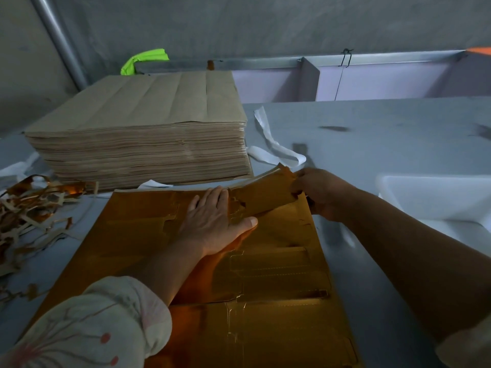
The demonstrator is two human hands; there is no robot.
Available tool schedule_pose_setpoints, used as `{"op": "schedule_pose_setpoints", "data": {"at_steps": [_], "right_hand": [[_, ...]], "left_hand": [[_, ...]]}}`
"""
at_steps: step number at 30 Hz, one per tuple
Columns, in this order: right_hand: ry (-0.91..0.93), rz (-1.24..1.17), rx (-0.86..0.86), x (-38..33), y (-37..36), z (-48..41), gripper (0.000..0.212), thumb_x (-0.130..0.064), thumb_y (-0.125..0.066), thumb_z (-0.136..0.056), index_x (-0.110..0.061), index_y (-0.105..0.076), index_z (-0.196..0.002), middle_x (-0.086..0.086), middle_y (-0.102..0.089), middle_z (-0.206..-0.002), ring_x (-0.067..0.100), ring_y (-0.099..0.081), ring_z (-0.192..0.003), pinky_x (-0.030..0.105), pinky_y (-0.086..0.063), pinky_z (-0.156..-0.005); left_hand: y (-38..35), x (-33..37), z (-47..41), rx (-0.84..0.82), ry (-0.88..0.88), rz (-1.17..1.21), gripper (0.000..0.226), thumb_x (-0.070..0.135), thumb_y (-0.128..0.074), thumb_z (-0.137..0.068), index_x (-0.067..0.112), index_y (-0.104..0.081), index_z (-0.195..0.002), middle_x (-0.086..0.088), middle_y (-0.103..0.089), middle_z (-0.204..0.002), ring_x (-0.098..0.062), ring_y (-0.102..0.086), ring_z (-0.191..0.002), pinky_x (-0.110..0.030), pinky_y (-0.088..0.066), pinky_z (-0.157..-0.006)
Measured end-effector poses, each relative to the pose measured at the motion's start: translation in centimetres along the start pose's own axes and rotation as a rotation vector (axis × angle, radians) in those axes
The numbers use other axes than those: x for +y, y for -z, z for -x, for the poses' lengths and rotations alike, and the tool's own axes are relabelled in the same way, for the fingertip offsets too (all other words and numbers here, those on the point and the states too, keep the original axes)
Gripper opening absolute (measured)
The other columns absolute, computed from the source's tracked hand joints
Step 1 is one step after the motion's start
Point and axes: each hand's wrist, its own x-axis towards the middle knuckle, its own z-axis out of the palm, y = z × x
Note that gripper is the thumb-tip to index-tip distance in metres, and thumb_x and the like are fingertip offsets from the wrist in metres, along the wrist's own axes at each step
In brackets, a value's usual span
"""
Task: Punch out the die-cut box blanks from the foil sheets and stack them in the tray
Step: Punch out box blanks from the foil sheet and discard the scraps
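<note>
The foil sheet (279, 261) is laid on the table (372, 134), nearest to the person. Behind it, to the left, a stack of sheets (138, 134) is placed. A heap of scrap strips (29, 208) is found left of the foil sheet, and the tray (438, 197) right of it. The left hand (212, 221) is laid flat on the sheet's far part. At its far right corner a blank (265, 197) is held by the right hand (321, 192).

The foil sheet (279, 261) under my palm is glossy gold; the paper stack (143, 123) is matt brown, the counter (385, 144) smooth grey.
</note>
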Motion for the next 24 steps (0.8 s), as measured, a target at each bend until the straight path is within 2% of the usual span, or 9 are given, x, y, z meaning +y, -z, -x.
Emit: {"op": "schedule_pose_setpoints", "data": {"at_steps": [3,5,7,11,15,18,21,24], "right_hand": [[0.002,-0.089,-0.034,-0.12,-0.17,-0.04,0.032,-0.025,-0.065,-0.093,-0.014,-0.055,-0.121,0.008,-0.067,-0.091,0.022,-0.068,-0.076,0.030,-0.054,-0.054],[-0.012,-0.125,-0.046,-0.25,-0.11,0.00,0.036,-0.046,-0.061,-0.093,-0.015,-0.058,-0.110,0.004,-0.070,-0.079,0.020,-0.069,-0.072,0.030,-0.055,-0.054],[-0.033,-0.188,-0.038,-0.28,0.08,-0.02,0.042,-0.054,-0.050,-0.097,-0.013,-0.059,-0.097,0.001,-0.063,-0.064,0.019,-0.063,-0.065,0.029,-0.052,-0.053],[-0.044,-0.248,0.020,-0.13,0.30,0.12,0.032,-0.040,-0.044,-0.103,-0.011,-0.057,-0.096,0.006,-0.056,-0.070,0.022,-0.059,-0.066,0.033,-0.052,-0.057],[-0.009,-0.153,0.000,0.16,0.08,0.25,0.017,-0.027,-0.060,-0.097,-0.010,-0.064,-0.095,0.006,-0.067,-0.066,0.019,-0.068,-0.053,0.029,-0.054,-0.048],[-0.002,-0.126,-0.037,0.13,0.00,0.04,0.011,-0.023,-0.062,-0.095,-0.012,-0.062,-0.099,0.005,-0.070,-0.064,0.017,-0.069,-0.052,0.029,-0.055,-0.047],[0.004,-0.164,-0.044,0.17,0.16,-0.16,0.016,-0.026,-0.062,-0.094,-0.014,-0.059,-0.104,0.008,-0.068,-0.078,0.021,-0.069,-0.063,0.032,-0.057,-0.051],[0.002,-0.196,-0.039,0.22,0.16,-0.36,0.022,-0.034,-0.063,-0.094,-0.013,-0.063,-0.101,0.006,-0.068,-0.071,0.024,-0.069,-0.069,0.040,-0.062,-0.065]], "left_hand": [[0.02,0.01,-0.02,-0.004,0.002,-0.002,0.121,0.097,-0.005,-0.067,0.018,0.005,-0.158,-0.002,0.008,-0.167,-0.018,0.009,-0.152,-0.041,0.004,-0.120],[0.07,0.06,-0.08,-0.003,0.000,0.000,0.119,0.096,-0.006,-0.069,0.018,0.005,-0.158,-0.002,0.008,-0.167,-0.018,0.010,-0.152,-0.042,0.004,-0.120],[0.09,0.07,-0.08,0.002,-0.001,0.000,0.118,0.095,-0.007,-0.070,0.017,0.005,-0.158,-0.002,0.007,-0.167,-0.018,0.009,-0.152,-0.042,0.004,-0.121],[0.05,-0.04,0.03,0.001,-0.008,0.005,0.128,0.098,0.003,-0.058,0.017,0.005,-0.158,-0.002,0.007,-0.167,-0.018,0.008,-0.152,-0.042,0.003,-0.121],[-0.13,-0.10,-0.07,0.010,-0.010,0.001,0.129,0.099,0.005,-0.057,0.017,0.006,-0.158,-0.003,0.007,-0.167,-0.019,0.008,-0.152,-0.042,0.003,-0.120],[-0.17,-0.13,-0.21,0.014,-0.015,0.004,0.127,0.098,0.003,-0.060,0.017,0.005,-0.158,-0.002,0.006,-0.167,-0.019,0.008,-0.152,-0.042,0.003,-0.120],[-0.17,-0.11,-0.22,0.016,-0.014,0.003,0.127,0.098,0.003,-0.059,0.017,0.005,-0.158,-0.002,0.006,-0.167,-0.019,0.008,-0.152,-0.042,0.002,-0.120],[-0.10,-0.10,-0.15,0.014,-0.013,0.013,0.128,0.098,0.002,-0.059,0.017,0.004,-0.158,-0.002,0.005,-0.167,-0.019,0.007,-0.152,-0.043,0.002,-0.121]]}}
